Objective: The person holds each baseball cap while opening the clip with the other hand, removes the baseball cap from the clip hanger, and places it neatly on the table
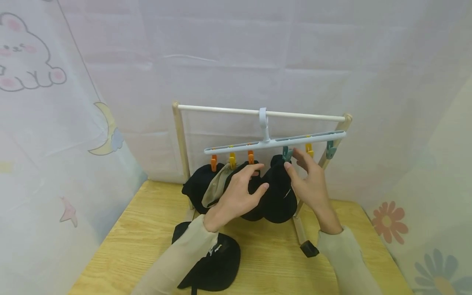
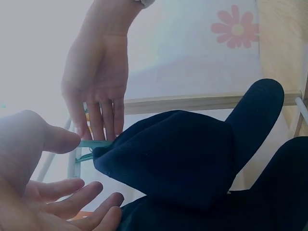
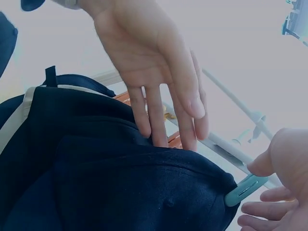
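Note:
A black cap (image 1: 276, 196) hangs from a teal clip (image 1: 287, 153) on a pale blue hanger (image 1: 273, 143). My right hand (image 1: 311, 184) is beside that clip, its thumb tip close to the clip's end and its fingers loosely spread. In the right wrist view, the clip (image 3: 246, 190) bites the cap's edge. My left hand (image 1: 239, 194) is held in front of the hanging caps, thumb and fingers apart with nothing between them. More caps hang to the left: a black cap (image 1: 199, 188), a beige one (image 1: 215, 188) and another black one, partly hidden by my left hand.
The hanger tilts, its right end higher, on the white bar (image 1: 221, 110) of a wooden-legged rack (image 1: 180, 139). A yellow clip (image 1: 309, 149) and a teal clip (image 1: 330, 150) hang bare at the right. Another black cap (image 1: 221, 266) lies on the wooden table (image 1: 121, 246), below my left forearm.

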The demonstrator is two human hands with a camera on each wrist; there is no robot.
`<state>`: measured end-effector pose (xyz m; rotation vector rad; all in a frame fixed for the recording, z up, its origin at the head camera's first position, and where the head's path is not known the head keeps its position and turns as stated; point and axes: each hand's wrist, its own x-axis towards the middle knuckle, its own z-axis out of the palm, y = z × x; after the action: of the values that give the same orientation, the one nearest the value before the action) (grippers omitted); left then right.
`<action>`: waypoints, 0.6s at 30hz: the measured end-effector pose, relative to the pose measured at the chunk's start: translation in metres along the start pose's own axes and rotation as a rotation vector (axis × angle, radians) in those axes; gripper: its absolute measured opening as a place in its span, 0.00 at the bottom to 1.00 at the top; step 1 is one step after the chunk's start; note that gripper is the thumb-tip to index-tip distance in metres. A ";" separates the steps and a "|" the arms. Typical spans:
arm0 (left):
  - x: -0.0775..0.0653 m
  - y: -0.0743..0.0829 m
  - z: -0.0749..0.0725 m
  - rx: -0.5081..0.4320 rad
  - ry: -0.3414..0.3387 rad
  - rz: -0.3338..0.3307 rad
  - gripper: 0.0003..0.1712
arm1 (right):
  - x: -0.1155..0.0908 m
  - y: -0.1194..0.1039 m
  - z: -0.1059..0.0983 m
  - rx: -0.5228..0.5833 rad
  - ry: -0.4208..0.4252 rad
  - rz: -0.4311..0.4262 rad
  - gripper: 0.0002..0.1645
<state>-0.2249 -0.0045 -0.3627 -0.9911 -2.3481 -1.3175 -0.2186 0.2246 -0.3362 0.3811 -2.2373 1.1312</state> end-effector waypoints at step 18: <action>0.024 -0.001 0.019 -0.039 -0.036 -0.010 0.31 | 0.016 0.001 0.002 0.207 -0.102 0.103 0.27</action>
<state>-0.2415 0.0214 -0.3605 -1.0246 -2.3653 -1.3650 -0.2324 0.2242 -0.3280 0.4192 -2.2559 1.4336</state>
